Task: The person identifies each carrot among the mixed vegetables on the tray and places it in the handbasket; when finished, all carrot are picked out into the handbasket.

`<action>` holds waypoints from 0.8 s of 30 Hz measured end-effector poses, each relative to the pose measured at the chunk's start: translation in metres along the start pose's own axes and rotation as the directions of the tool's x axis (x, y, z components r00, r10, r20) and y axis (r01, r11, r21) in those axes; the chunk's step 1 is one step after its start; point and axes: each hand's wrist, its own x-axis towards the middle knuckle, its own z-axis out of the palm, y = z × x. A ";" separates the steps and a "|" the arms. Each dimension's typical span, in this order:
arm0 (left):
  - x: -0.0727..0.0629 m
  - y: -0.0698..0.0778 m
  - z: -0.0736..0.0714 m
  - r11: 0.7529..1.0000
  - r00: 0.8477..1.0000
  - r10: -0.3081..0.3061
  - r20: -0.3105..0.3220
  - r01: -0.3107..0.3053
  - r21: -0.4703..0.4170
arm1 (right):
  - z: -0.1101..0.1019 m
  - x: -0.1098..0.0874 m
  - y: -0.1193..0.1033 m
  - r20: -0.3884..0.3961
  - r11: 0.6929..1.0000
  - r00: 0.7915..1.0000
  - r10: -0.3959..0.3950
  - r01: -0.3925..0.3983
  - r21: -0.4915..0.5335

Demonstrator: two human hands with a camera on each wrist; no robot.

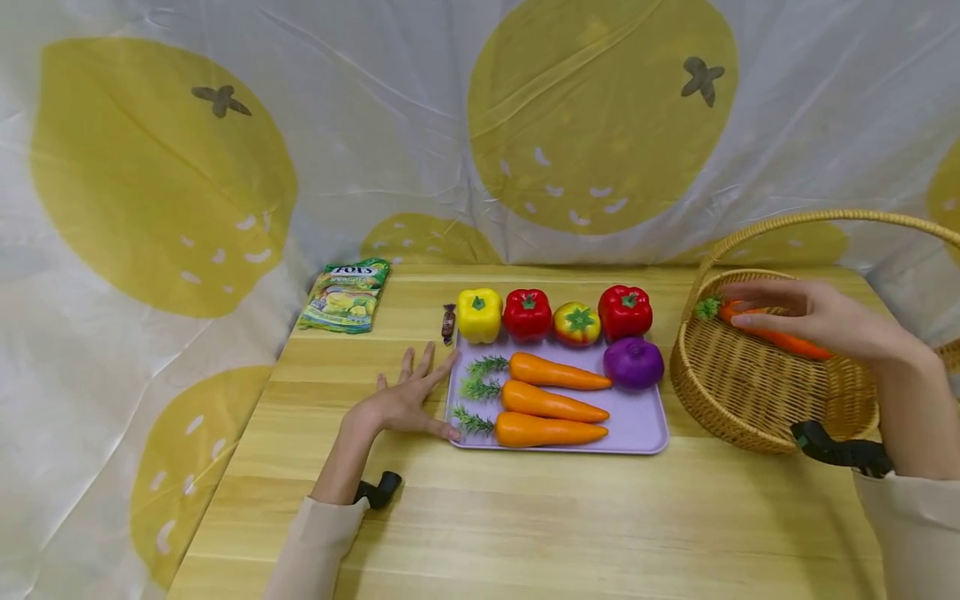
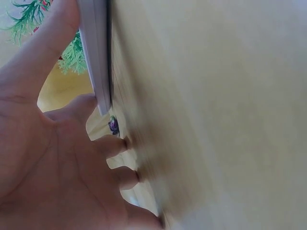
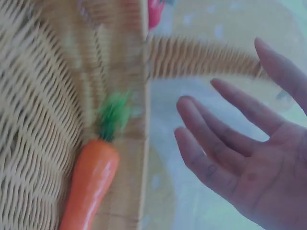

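My left hand has its fingers spread at the left edge of a lilac tray, thumb and index finger touching the rim; in the left wrist view the other fingertips rest on the table. Three orange carrots lie in a stack of rows on the tray, beside a purple onion-like vegetable. My right hand hovers over a wicker basket with fingers extended and nothing held. Inside the basket lies another carrot, partly hidden by that hand in the head view.
Along the tray's back are a yellow pepper, two red peppers and a red-yellow tomato-like piece. A wrapped candy and a green FOX'S bag lie left. The basket's tall handle arches near my right hand.
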 end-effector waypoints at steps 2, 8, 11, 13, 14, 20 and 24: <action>0.000 0.001 -0.001 1.000 1.000 0.001 0.000 -0.001 -0.004 | 0.007 -0.006 -0.012 -0.007 0.999 1.000 -0.031 0.031 0.031; 0.000 0.001 -0.001 1.000 1.000 -0.002 0.001 0.002 -0.008 | 0.033 -0.014 -0.047 0.018 0.971 0.977 -0.215 0.211 0.108; 0.000 0.001 -0.001 1.000 1.000 -0.003 0.002 0.003 -0.009 | 0.050 -0.010 -0.064 0.051 0.956 0.959 -0.278 0.271 0.109; 0.000 0.001 -0.001 1.000 1.000 -0.002 0.000 0.002 -0.008 | 0.061 -0.003 -0.074 0.063 0.949 0.952 -0.300 0.291 0.120; 0.000 0.001 -0.001 1.000 1.000 0.001 -0.001 -0.001 -0.007 | 0.067 0.001 -0.078 0.065 0.945 0.948 -0.311 0.300 0.133; 0.001 0.001 0.000 1.000 1.000 0.013 -0.008 -0.013 -0.001 | 0.104 0.031 -0.096 0.115 0.909 0.923 -0.367 0.330 0.253; 0.000 0.000 0.000 1.000 1.000 0.009 -0.006 -0.009 -0.005 | 0.127 0.049 -0.104 0.136 0.901 0.906 -0.400 0.361 0.242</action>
